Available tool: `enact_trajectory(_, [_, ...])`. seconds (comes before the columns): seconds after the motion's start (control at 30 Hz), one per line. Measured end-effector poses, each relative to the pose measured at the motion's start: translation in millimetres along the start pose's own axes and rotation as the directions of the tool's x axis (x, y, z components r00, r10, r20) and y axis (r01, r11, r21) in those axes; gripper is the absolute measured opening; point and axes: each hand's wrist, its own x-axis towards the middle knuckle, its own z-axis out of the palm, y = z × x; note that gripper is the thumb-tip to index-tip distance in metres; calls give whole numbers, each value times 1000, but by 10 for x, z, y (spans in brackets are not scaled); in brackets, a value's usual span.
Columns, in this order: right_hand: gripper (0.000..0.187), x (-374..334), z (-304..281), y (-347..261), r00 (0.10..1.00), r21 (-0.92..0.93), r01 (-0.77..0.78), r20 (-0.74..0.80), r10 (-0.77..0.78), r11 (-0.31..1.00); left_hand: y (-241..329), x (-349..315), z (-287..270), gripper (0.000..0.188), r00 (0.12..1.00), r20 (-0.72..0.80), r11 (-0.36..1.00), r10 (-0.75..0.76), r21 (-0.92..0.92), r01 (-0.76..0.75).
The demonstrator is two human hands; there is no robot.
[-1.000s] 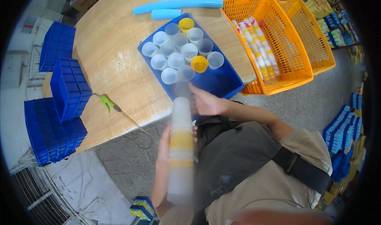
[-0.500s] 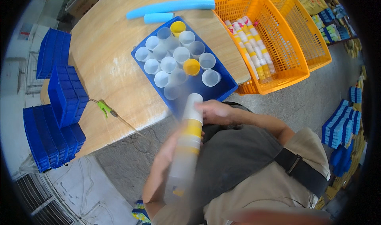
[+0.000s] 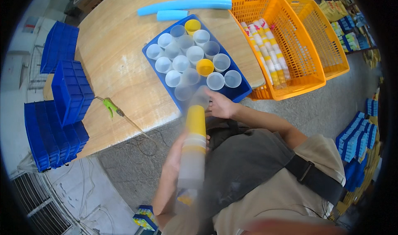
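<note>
A long stack of nested plastic cups (image 3: 195, 123), yellow, white and translucent, lies along my front with its upper end at the near edge of a blue tray (image 3: 244, 94). My left hand (image 3: 177, 152) is wrapped round the middle of the stack. At the upper end, my right hand (image 3: 222, 105) has its thumb and fingers on a translucent cup (image 3: 200, 96), blurred by motion. Whether that cup is free of the stack is unclear. In the tray stand several cups in rows, mostly white or translucent, among them a yellow cup (image 3: 205, 68).
Two blue foam tubes (image 3: 186, 4) lie behind the tray on the wooden table (image 3: 116, 60). Orange crates (image 3: 298, 90) stand at the right, one holding wrapped cup stacks (image 3: 267, 52). Stacked blue bins (image 3: 54, 127) and a green air gun (image 3: 110, 105) with a hose are at the left.
A white cup now stands in the tray's near right part, beside the one there before. My right hand has moved from a white cup to a translucent one. The view has shifted slightly.
</note>
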Motion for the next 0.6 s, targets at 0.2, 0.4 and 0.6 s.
enact_trajectory(0.2, [46,-122,268,-86,985,-255,-13,164,57,967,-90,-113,-69,60,996,-82,946,27,323,1])
enact_trajectory(0.4, [55,-58,142,-498,940,-135,341,60,-336,930,-43,-313,-54,67,917,-17,748,398,585,-314])
enact_trajectory(0.6, [69,30,-274,-162,985,-395,-43,137,105,918,75,-406,-126,67,932,30,833,361,439,-336])
